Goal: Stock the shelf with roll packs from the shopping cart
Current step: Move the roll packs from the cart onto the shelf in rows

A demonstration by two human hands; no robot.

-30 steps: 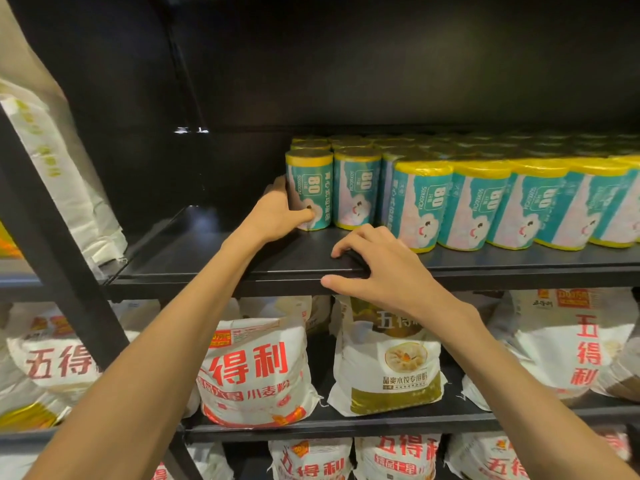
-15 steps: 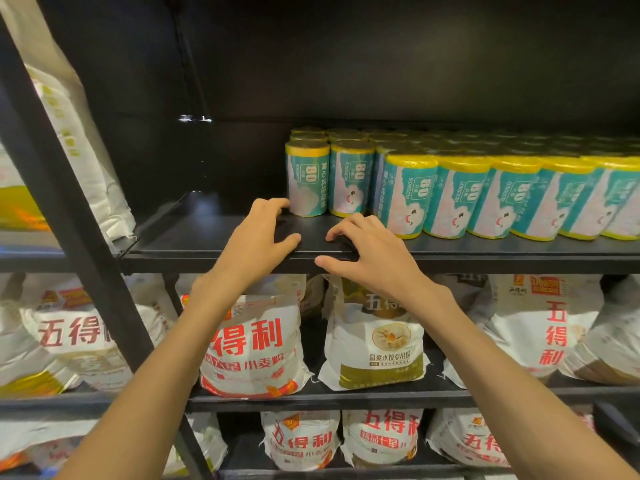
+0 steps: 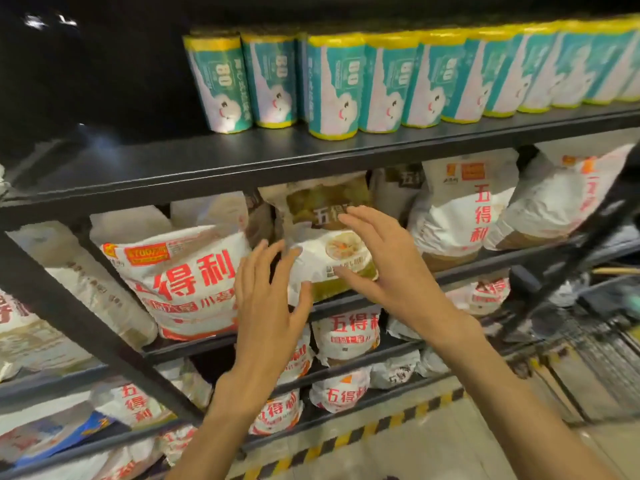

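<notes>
My left hand [image 3: 268, 303] is nearest, raised in front of the flour shelves with fingers straight and spread; it holds nothing. My right hand [image 3: 384, 268] is just beside it to the right, a little higher, fingers likewise extended and loose, palm turned toward the left hand; also holding nothing. The two hands are apart, not touching each other. Behind them, on the middle shelf, stands a white flour bag with red characters [image 3: 183, 282], and to its right a white bag with a green band and a bowl picture [image 3: 332, 251], partly covered by my fingers; I cannot tell whether either hand touches it. Further white flour bags fill the lower tiers and the right side of that shelf. At lower right, a yellow-and-black striped floor strip [image 3: 363, 431] runs along the rack base, and a wire shopping cart [image 3: 602, 341] is partly in view at the right edge; its contents are blurred. Farthest and highest, the roll packs [image 3: 332, 88], teal and white with yellow ends, stand upright in a row on the black top shelf [image 3: 207, 161], packed side by side toward the right; the shelf's left part is bare.
</notes>
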